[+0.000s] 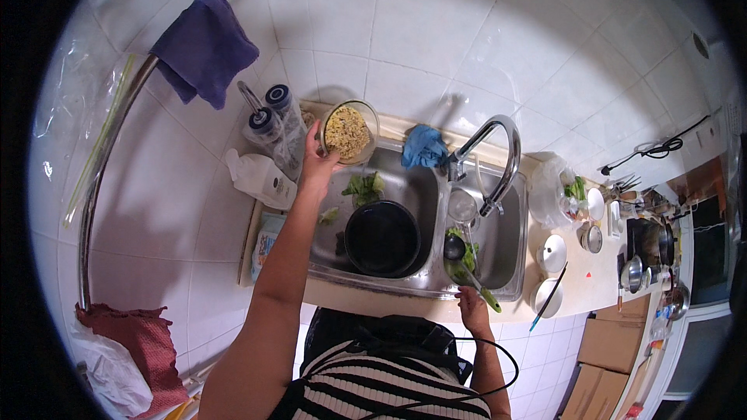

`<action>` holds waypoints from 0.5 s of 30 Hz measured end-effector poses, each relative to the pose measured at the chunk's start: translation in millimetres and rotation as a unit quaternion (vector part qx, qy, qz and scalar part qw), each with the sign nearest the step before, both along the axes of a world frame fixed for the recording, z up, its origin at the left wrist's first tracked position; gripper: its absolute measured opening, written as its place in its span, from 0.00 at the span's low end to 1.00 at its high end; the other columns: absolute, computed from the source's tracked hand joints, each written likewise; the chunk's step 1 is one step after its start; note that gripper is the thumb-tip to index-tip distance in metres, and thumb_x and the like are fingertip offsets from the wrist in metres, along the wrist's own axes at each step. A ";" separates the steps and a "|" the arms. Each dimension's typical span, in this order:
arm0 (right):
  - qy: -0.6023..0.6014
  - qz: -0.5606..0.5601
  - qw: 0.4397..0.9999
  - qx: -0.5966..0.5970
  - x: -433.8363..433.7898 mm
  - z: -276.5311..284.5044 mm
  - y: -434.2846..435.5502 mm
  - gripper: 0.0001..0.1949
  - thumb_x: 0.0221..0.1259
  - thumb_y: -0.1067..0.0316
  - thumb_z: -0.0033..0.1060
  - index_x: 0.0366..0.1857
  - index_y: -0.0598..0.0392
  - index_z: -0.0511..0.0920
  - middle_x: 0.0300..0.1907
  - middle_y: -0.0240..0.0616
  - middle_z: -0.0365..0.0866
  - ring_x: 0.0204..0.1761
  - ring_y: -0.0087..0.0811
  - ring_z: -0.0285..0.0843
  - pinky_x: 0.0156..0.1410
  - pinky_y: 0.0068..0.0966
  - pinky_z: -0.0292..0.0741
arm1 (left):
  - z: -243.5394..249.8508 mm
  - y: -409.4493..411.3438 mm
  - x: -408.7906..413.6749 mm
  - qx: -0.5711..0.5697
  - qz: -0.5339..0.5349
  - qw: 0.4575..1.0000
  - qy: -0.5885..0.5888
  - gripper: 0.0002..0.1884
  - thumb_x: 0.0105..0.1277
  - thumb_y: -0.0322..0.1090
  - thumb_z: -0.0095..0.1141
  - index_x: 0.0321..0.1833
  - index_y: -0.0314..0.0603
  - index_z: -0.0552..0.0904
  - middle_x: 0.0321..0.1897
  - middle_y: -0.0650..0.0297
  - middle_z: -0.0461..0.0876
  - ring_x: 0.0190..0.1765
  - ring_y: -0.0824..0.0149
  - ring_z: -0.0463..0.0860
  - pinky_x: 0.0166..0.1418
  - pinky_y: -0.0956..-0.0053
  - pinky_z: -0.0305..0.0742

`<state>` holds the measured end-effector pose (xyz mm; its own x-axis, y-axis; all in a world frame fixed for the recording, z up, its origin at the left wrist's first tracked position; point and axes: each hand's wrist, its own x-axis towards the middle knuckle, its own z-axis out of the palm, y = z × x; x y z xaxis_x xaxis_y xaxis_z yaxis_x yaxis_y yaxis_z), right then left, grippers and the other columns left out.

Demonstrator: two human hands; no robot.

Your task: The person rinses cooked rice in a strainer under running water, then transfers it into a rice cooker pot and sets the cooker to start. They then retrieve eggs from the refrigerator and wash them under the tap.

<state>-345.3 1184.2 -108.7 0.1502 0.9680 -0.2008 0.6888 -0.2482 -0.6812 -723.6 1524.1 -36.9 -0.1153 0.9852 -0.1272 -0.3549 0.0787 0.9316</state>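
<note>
My left hand [322, 157] grips the side of a clear glass bowl [374, 121] holding a yellow-brown crumbly food [347, 134]. It is raised over the far left corner of the steel double sink [442, 271]. Below it, a dark round pot [382, 239] stands in the left basin, with green leaf scraps [363, 185] behind it. Close to my right hand [473, 308], at the sink's front edge, lies a green-handled ladle [489, 298]. Those fingers are partly curled, and whether they touch anything is unclear. The ladle's black head rests over leaves in the right basin.
A curved chrome faucet [512, 134] arches over the right basin, with a blue cloth [424, 147] beside its base. White bowls [551, 252] and chopsticks [548, 297] occupy the right counter. A white bottle [262, 181] and water filter canisters [274, 128] stand at left.
</note>
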 end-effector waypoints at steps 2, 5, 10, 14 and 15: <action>0.012 -0.012 1.000 -0.002 2.1 0.2 -2.5 0.10 0.72 0.68 0.48 0.51 0.57 0.74 0.37 0.43 0.87 0.32 0.34 0.85 0.39 0.31 0.80 | -0.4 -3.2 0.1 -0.006 -0.006 1.000 0.003 0.45 0.57 0.14 0.53 0.77 0.60 0.55 0.61 0.61 0.73 0.59 0.62 0.77 0.55 0.60 0.84; -0.001 -0.012 1.000 0.001 4.3 1.8 -5.6 0.09 0.73 0.68 0.48 0.50 0.58 0.74 0.36 0.43 0.87 0.32 0.34 0.85 0.39 0.30 0.80 | -4.9 -11.2 2.0 -0.016 -0.022 1.000 0.017 0.44 0.61 0.16 0.51 0.78 0.62 0.53 0.65 0.60 0.71 0.62 0.59 0.76 0.56 0.57 0.82; 0.027 -0.019 0.999 0.013 5.7 6.9 -8.2 0.08 0.70 0.70 0.49 0.47 0.59 0.76 0.37 0.48 0.86 0.40 0.47 0.86 0.44 0.37 0.80 | -21.1 -37.0 6.8 0.017 -0.073 0.997 0.023 0.44 0.61 0.16 0.50 0.78 0.62 0.52 0.68 0.59 0.67 0.65 0.57 0.75 0.54 0.56 0.83; 0.043 -0.024 0.999 0.011 5.1 9.0 -9.5 0.09 0.69 0.73 0.49 0.48 0.60 0.75 0.37 0.49 0.86 0.42 0.45 0.86 0.46 0.35 0.80 | -44.9 -70.3 12.3 -0.033 -0.103 0.994 0.009 0.44 0.58 0.12 0.46 0.77 0.56 0.52 0.71 0.59 0.63 0.69 0.59 0.70 0.59 0.60 0.80; 0.039 -0.029 0.999 -0.012 5.0 8.7 -9.8 0.09 0.68 0.73 0.50 0.48 0.60 0.75 0.37 0.49 0.86 0.42 0.45 0.86 0.47 0.35 0.80 | -52.3 -80.0 12.8 -0.027 -0.116 0.993 0.003 0.43 0.58 0.10 0.44 0.77 0.53 0.52 0.72 0.59 0.61 0.71 0.59 0.68 0.62 0.62 0.79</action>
<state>-340.3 1174.4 -99.9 0.1885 0.9528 -0.2379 0.6175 -0.3033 -0.7258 -710.8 1444.1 -89.2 0.1134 0.9771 -0.1801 -0.3163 0.2074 0.9257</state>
